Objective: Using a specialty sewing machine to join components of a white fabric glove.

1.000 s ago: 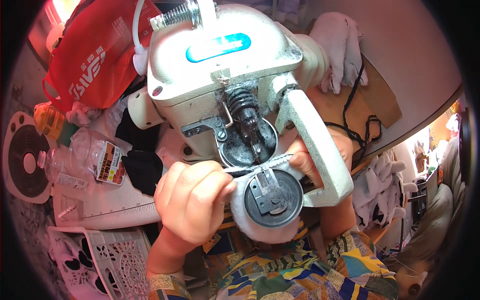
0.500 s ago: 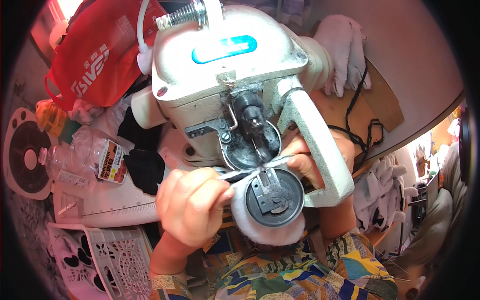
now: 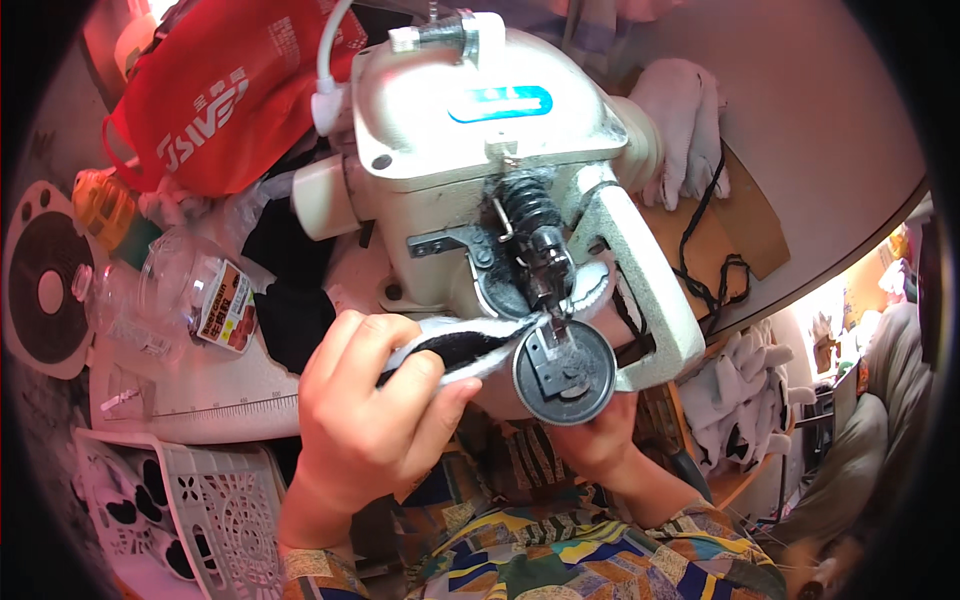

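The white fur sewing machine (image 3: 500, 110) stands before me, its two dark round discs meeting at the seam point. My left hand (image 3: 370, 410) pinches a white plush piece with a black inner side (image 3: 465, 347) on the left of the discs. The edges of this plush piece run in between the discs, and some white fabric shows to their right. Below the front disc (image 3: 590, 385) is my right hand (image 3: 597, 440); the disc hides its fingers, so I cannot see what they hold.
Left of the machine lie black fabric (image 3: 290, 320), a clear plastic jar (image 3: 180, 275) and a red bag (image 3: 230, 110). A white basket (image 3: 225, 510) with plush pieces stands lower left. White plush pieces (image 3: 740, 390) hang at the right; others (image 3: 685, 130) lie beside a black cord (image 3: 690, 240).
My right hand has moved from behind the machine's arm to below the front disc. My left hand has opened out the plush piece, showing its black side. The whole view has shifted slightly.
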Demonstrator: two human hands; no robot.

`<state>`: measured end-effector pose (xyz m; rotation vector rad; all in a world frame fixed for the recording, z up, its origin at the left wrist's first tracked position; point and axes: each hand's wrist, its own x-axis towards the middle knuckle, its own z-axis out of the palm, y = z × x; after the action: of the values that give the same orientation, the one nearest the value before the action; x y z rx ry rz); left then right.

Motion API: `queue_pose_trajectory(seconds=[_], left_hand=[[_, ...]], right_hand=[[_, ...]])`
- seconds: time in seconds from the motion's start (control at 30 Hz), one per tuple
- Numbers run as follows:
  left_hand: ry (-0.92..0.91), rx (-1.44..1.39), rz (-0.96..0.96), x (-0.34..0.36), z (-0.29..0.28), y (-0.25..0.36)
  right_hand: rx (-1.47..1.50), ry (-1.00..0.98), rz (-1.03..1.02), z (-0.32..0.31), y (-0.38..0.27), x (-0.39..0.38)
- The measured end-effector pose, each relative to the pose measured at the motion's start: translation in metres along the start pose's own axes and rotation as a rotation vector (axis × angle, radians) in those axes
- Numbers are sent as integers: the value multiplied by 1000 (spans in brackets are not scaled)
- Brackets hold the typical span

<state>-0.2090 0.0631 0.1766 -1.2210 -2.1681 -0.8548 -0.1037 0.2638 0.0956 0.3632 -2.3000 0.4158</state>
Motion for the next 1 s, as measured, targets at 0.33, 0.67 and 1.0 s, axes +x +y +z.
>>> queue_pose_trajectory(seconds=[0.33, 0.67, 1.0], left_hand=[[229, -586, -184, -31, -3, -3], [523, -673, -453, -35, 34, -1], [559, -1416, -904, -29, 67, 12]], right_hand=[[-106, -178, -383, -58, -35, 99], [344, -812, -340, -53, -31, 156], [145, -795, -469, -48, -33, 154]])
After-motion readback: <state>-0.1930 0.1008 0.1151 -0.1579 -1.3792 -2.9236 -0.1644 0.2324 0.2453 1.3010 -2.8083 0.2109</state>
